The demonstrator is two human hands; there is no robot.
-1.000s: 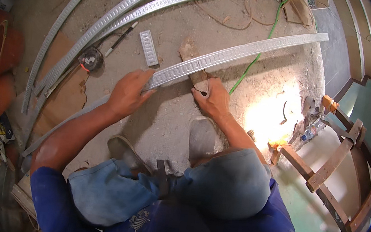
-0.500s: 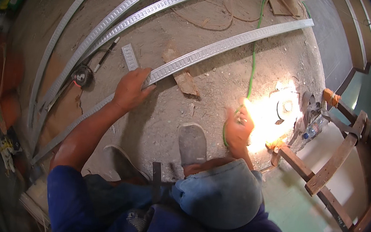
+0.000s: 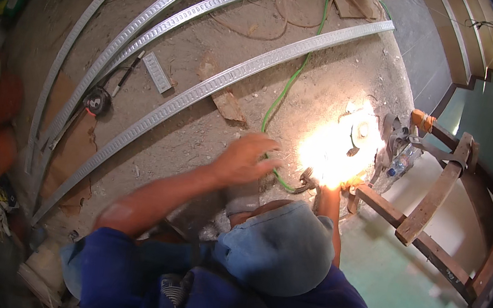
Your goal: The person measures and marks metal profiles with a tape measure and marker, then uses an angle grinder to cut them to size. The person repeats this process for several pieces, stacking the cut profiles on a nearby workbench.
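Note:
My left hand [image 3: 248,161] is over the ground in the middle, empty, its fingers apart close to a green cord [image 3: 277,101]. My right hand [image 3: 330,186] reaches into a patch of bright glare, and its fingers are washed out there. A dark bundled end of cord [image 3: 305,181] lies between the two hands. Inside the glare, just beyond my right hand, a round disc-like part [image 3: 361,130] shows, too bright to make out. A long silver slotted metal strip [image 3: 232,73] slants across the ground beyond my left hand.
More metal strips [image 3: 128,24] lie at the left, with a short cut piece [image 3: 157,73], a tape measure [image 3: 97,100] and a black-and-white marker [image 3: 127,74]. A wooden frame [image 3: 438,196] stands at the right near a clear bottle [image 3: 402,161]. Work gloves [image 3: 0,207] are at far left.
My left hand has let go of the long metal strip and moved right toward the green cord. The short piece now lies apart from the strip. My right hand has moved further into the glare.

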